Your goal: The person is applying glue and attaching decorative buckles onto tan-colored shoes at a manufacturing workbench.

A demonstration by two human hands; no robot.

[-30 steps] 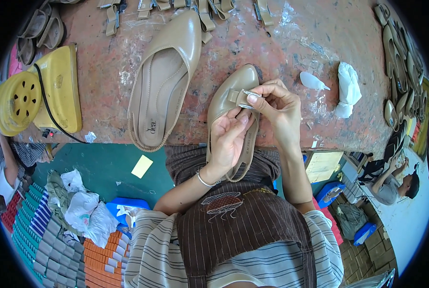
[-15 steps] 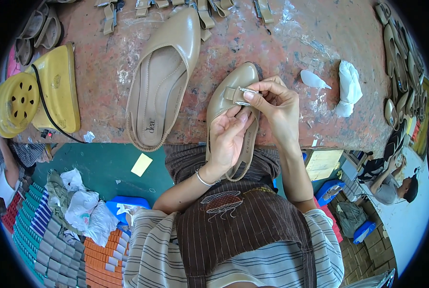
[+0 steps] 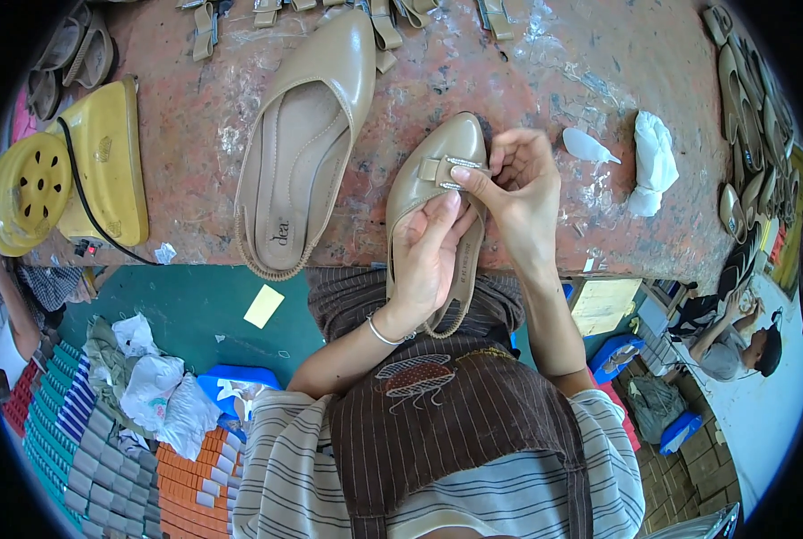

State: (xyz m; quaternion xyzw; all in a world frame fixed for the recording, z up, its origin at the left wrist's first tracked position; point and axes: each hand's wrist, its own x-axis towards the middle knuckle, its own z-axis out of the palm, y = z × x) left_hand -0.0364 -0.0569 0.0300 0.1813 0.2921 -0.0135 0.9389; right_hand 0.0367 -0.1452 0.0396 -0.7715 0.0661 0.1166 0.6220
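Observation:
A beige pointed slingback shoe (image 3: 426, 154) is held at the table's front edge, its toe pointing away from me. My left hand (image 3: 427, 256) grips it, with fingers inside the opening and the thumb at its upper rim. Across the toe lies a beige bow (image 3: 438, 171) with a glittering silver trim. My right hand (image 3: 520, 184) pinches the bow's right end, thumb on top and fingers curled at the far side. A matching slingback shoe (image 3: 363, 63) rests on the table to the left.
More bows (image 3: 386, 22) lie along the far side of the table (image 3: 545, 85). To the right are a translucent nozzle bottle (image 3: 586, 145) and a white wrapped bundle (image 3: 653, 162). A yellow device (image 3: 105, 166) with a black cord stands left. Several shoes (image 3: 747, 117) line the right edge.
My right hand's fingers have shifted from the bow's top toward its right end, and the thumb now lies flatter on it. The bow sits lower against the shoe's toe.

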